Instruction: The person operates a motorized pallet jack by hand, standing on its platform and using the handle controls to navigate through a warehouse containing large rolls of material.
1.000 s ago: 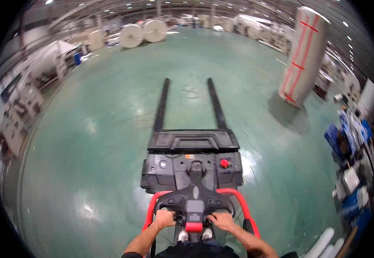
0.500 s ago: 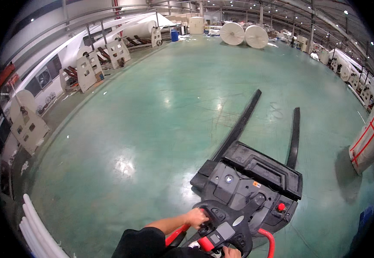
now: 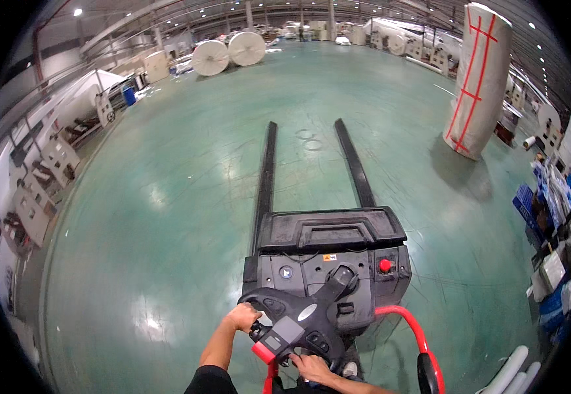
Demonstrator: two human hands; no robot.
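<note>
Since a second ago, the tiller handle (image 3: 292, 303) has swung left of the pallet truck's (image 3: 331, 226) middle. The left hand (image 3: 243, 317) and right hand (image 3: 312, 368) wrap its opposite sides, probably for leverage; forks (image 3: 267, 177) point ahead over green floor (image 3: 200, 230).

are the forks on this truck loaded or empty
Empty: the left fork and right fork both show bare black tops, with green floor visible between them and nothing resting across.

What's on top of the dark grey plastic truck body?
A round red button, an orange-white label and a round pale disc. The black plastic control handle covers part of the near side, hiding what's there.
</note>
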